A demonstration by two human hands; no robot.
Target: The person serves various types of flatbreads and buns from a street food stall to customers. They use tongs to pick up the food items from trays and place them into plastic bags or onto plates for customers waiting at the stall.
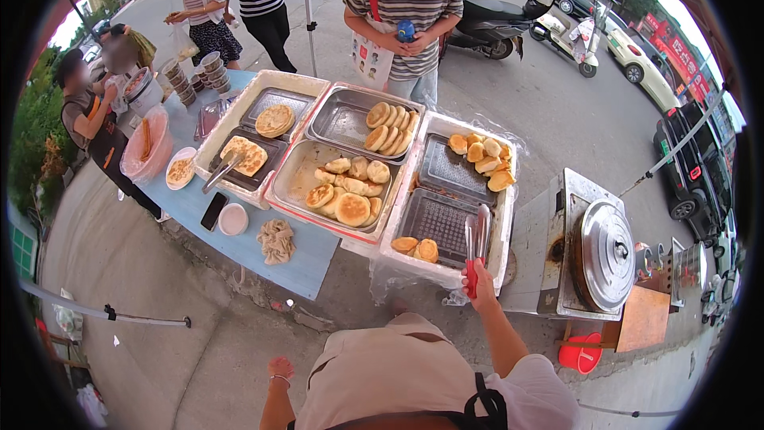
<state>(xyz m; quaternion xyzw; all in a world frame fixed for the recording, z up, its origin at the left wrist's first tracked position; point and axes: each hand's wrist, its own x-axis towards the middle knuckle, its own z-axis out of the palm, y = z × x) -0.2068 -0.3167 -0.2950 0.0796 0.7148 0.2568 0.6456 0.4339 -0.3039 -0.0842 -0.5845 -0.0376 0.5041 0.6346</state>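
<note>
My right hand grips red-handled metal tongs, whose tips lie over the near perforated tray in the right foam box. Nothing shows between the tips. Small golden pastries sit at that tray's left end; more pastries fill the far tray's right side. My left hand hangs low beside my body, bracelet on the wrist, apparently holding nothing. In the middle box are a steel tray of buns and round flatbreads and another of stacked round cakes. A second pair of tongs rests on a square flatbread.
A lidded round pan stands on a metal stove at the right. A phone, a white tub and a crumpled cloth lie on the blue table. Several people stand beyond and left of the table, one holding a blue bottle.
</note>
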